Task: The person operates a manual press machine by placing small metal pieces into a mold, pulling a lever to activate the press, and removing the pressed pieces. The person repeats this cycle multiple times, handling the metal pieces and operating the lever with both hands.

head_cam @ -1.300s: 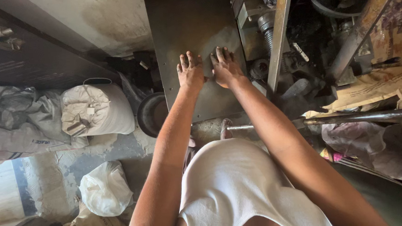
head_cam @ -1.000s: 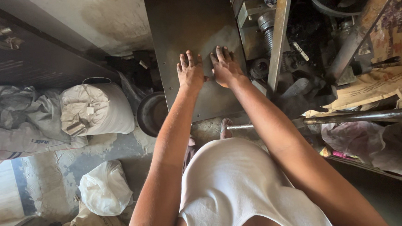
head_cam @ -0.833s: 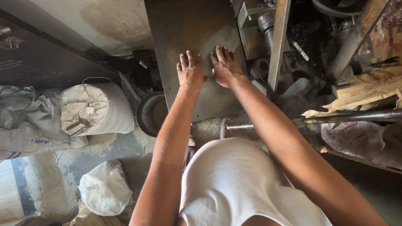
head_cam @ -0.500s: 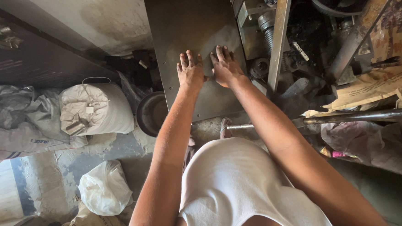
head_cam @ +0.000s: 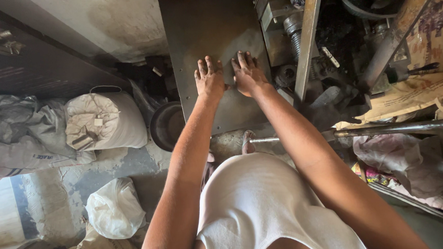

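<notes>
Both my hands lie flat, palms down, side by side on a dark grey metal plate point(head_cam: 196, 25) of a machine. My left hand point(head_cam: 209, 80) has its fingers spread a little and holds nothing. My right hand point(head_cam: 247, 73) presses beside it, thumb nearly touching the left hand, on a lighter, dusty patch of the plate. Both arms reach straight forward from my white vest.
Right of the plate stand a steel bar point(head_cam: 307, 34), a threaded shaft point(head_cam: 294, 27) and greasy machine parts. A horizontal metal rod point(head_cam: 393, 129) crosses at right. On the floor at left are tied white sacks point(head_cam: 105, 120), a plastic bag point(head_cam: 115, 208) and a dark round pan point(head_cam: 166, 126).
</notes>
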